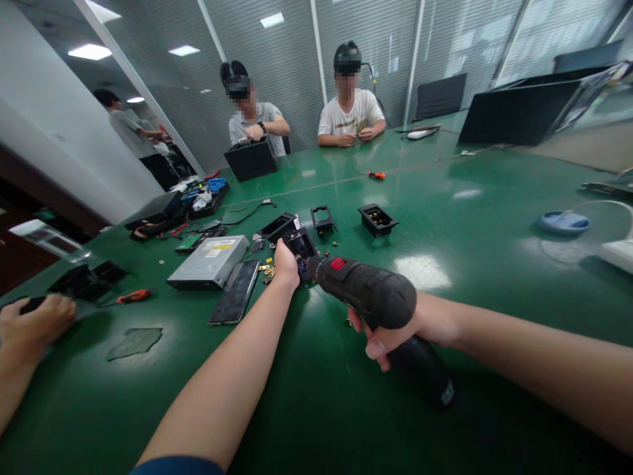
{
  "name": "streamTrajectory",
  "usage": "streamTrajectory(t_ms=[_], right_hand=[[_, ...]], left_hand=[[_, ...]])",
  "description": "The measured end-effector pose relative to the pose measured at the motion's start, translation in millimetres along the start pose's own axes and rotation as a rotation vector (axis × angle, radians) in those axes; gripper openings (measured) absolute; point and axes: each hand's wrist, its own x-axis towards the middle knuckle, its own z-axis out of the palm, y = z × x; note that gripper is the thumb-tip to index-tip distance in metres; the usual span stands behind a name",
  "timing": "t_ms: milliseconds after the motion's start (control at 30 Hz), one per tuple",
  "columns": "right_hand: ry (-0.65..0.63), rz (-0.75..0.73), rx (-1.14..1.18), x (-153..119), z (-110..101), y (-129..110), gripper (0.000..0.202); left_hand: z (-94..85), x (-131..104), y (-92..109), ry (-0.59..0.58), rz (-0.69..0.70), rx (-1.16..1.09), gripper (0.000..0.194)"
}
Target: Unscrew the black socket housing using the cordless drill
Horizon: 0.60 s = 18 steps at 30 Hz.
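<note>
My right hand (390, 340) grips a black cordless drill (366, 290) by its handle, and the drill points away to the left. Its tip meets a small black plastic box (302, 245) that my left hand (287, 265) holds, fingers wrapped around its near side. Whether the bit touches a screw inside is hidden. Just behind stands another black box (279, 226). A black open frame (322, 219) and a black socket box (376, 219) with brass parts inside lie farther out. Small brass pieces (268, 269) are scattered beside my left hand.
Left of my arm lie a silver optical drive (210, 260), a dark phone-like slab (235, 292) and an orange screwdriver (133, 296). A co-worker's hand (39, 320) rests at the far left. Two people sit across the green table (316, 409); another orange screwdriver (376, 175) lies before them.
</note>
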Motion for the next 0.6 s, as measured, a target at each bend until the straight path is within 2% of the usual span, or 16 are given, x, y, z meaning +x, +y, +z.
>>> streamTrajectory(t_ms=[267, 600], right_hand=[[0.027, 0.026, 0.023, 3, -4, 3, 0.055], [0.028, -0.014, -0.001, 4, -11, 11, 0.055]], left_hand=[[-4.8, 6, -2, -0.022, 0.046, -0.007, 0.037], [8.0, 0, -1, 0.041, 0.038, -0.028, 0.037]])
